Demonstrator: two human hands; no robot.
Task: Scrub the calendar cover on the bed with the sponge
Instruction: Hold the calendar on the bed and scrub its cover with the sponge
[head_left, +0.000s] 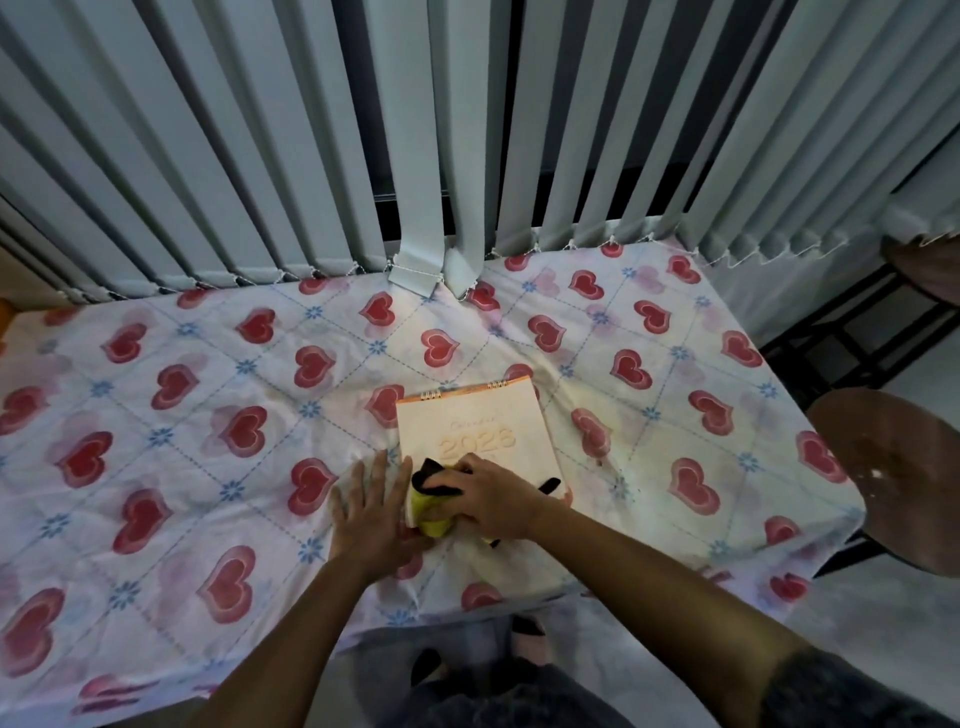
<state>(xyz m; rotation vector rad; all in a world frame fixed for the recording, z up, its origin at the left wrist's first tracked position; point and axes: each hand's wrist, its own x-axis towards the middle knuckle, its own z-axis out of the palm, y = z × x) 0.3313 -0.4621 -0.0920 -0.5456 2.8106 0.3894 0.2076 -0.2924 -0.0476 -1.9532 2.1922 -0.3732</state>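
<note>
A pale orange spiral-bound calendar (475, 423) lies flat on the bed (208, 415), its cover facing up with a faint year printed on it. My right hand (491, 496) is shut on a yellow sponge (431, 512) with a dark scouring face, pressed on the calendar's lower left corner. My left hand (371, 512) lies flat on the sheet with fingers spread, right beside the calendar's left edge and touching the sponge. The near part of the cover is hidden under my right hand.
The bed has a white sheet with red hearts. Vertical grey blinds (415, 156) hang behind the bed, two slats resting on it. A round brown stool (893, 473) stands at the right, a second one (924, 270) farther back. My feet (524, 634) are on the floor.
</note>
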